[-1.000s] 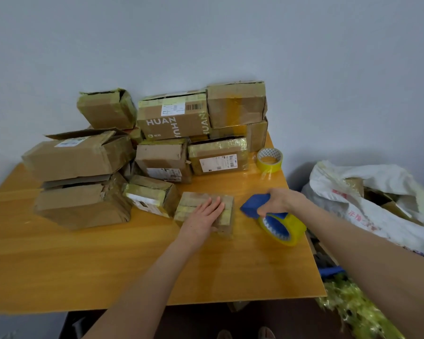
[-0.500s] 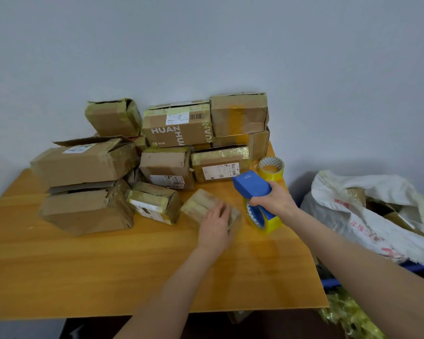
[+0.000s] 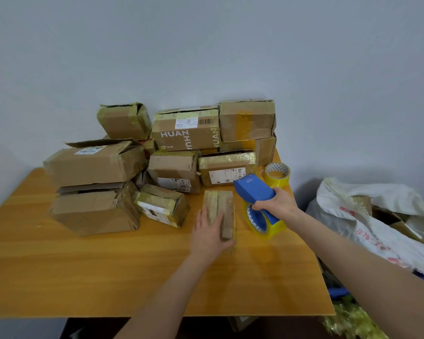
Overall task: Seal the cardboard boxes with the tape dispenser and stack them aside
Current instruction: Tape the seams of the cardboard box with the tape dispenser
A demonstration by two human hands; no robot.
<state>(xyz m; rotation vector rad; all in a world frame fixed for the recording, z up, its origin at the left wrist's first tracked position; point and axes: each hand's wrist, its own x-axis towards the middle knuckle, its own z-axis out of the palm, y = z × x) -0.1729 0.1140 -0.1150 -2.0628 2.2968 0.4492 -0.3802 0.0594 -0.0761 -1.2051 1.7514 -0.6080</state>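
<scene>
We see a wooden table (image 3: 83, 277) filling the near scene, with a pile of taped cardboard boxes (image 3: 186, 135) along its far side. A white sack (image 3: 377, 216) slumps beyond the table's right edge. Near the table's middle lies a small flat box (image 3: 224, 209), running near to far. The left hand (image 3: 207, 237) presses on its near end, fingers straight and together. Just right of it, the right hand (image 3: 278, 204) curls its fingers round the handle of the blue tape dispenser (image 3: 253, 190). Its yellow roll (image 3: 269, 226) may touch the table; we cannot tell. A spare tape roll (image 3: 277, 174) stands just beyond the dispenser.
</scene>
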